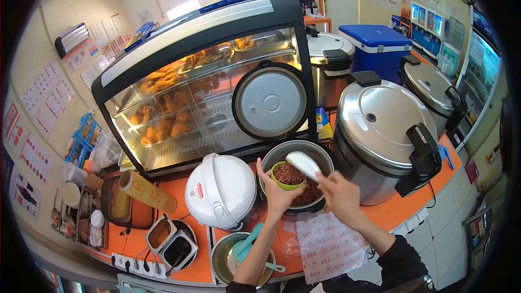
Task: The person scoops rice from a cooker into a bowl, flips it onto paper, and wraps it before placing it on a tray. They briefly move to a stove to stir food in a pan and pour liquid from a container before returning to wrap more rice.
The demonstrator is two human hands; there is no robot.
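Note:
My left hand (279,198) is wrapped round a small green bowl (293,186) filled with reddish-brown rice (288,173). My right hand (339,195) grips a white rice paddle (304,165), its blade resting over the bowl's right rim. Both are held above an open rice cooker (320,154), where more of the dark rice shows at the bottom. The cooker's raised round lid (271,103) leans back against the glass display case. Below my hands, a printed wrapping paper sheet (331,247) lies on the orange counter.
A heated display case (206,95) with fried chicken stands behind. To the right is a large steel cooker (380,130); to the left, a closed white rice cooker (221,191). A metal bowl (222,260) with turquoise utensils and a sauce container (176,247) sit near the front edge.

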